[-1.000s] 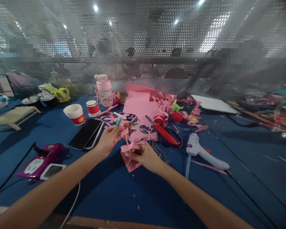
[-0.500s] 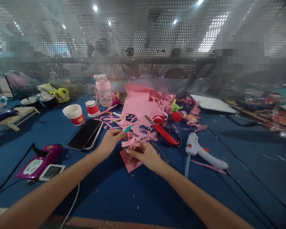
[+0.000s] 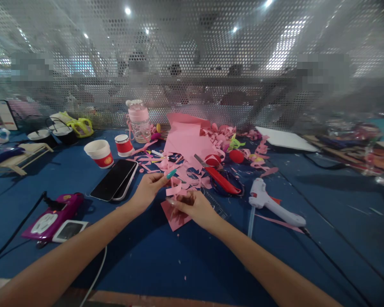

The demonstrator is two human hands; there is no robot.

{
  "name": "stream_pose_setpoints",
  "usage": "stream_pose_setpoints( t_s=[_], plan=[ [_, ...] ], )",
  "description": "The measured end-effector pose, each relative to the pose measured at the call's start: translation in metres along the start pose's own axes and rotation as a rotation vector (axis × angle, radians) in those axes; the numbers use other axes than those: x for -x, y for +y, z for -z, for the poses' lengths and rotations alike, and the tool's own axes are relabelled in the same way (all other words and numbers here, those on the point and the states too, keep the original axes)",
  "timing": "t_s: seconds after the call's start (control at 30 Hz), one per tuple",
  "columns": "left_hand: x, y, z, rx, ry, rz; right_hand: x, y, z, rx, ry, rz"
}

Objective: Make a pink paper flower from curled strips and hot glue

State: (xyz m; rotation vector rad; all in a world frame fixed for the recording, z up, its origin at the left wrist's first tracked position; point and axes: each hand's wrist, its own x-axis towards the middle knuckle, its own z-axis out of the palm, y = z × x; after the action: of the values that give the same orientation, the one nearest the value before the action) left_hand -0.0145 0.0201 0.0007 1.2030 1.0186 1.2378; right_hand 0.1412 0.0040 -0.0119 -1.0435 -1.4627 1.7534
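Note:
Between my two hands is a small cut piece of pink paper [image 3: 175,190] with strip-like arms. My left hand [image 3: 151,187] pinches its upper left part, thumb pointing right with a long teal nail. From below and to the right, my right hand [image 3: 195,207] has its fingers closed on the lower part of the same piece. Under the right fingers a pink paper square [image 3: 173,221] lies flat on the blue table. Beyond the hands spread pink paper scraps [image 3: 192,175]. Scissors with red handles [image 3: 222,179] rest to the right of the scraps.
At right lies a white glue gun [image 3: 277,207] with a cord. Phones [image 3: 115,181], paper cups [image 3: 99,153] and a purple device [image 3: 53,217] are on the left. A pink-lidded bottle [image 3: 138,121] and stacked pink sheets [image 3: 187,143] stand before a perforated metal screen [image 3: 192,55].
The pink paper piece has shifted and turned slightly between my fingers. Both hands stay in almost the same place.

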Motion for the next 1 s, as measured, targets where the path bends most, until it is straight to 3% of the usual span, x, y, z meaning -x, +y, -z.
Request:
stream_pose_setpoints(
  t_s=[0.13,0.23,0.33,0.57,0.7,1.0],
  plan=[
    [0.001,-0.005,0.001,0.143,0.009,0.056,-0.001,0.000,0.001,-0.007,0.026,0.044],
    [0.002,-0.009,0.002,0.191,-0.104,0.093,-0.001,-0.002,0.002,-0.017,0.072,0.086],
    [0.003,-0.010,0.000,0.180,-0.210,0.100,-0.001,-0.005,0.003,-0.047,0.116,0.119],
    [0.007,-0.005,-0.008,0.079,-0.216,0.113,-0.006,-0.002,0.006,-0.112,0.152,0.091],
    [0.007,-0.006,-0.009,0.125,-0.189,0.132,-0.009,0.005,0.010,-0.045,0.190,0.120],
    [0.007,-0.017,-0.017,0.116,-0.007,0.149,-0.013,0.007,0.010,0.138,0.245,0.219]
  ],
)
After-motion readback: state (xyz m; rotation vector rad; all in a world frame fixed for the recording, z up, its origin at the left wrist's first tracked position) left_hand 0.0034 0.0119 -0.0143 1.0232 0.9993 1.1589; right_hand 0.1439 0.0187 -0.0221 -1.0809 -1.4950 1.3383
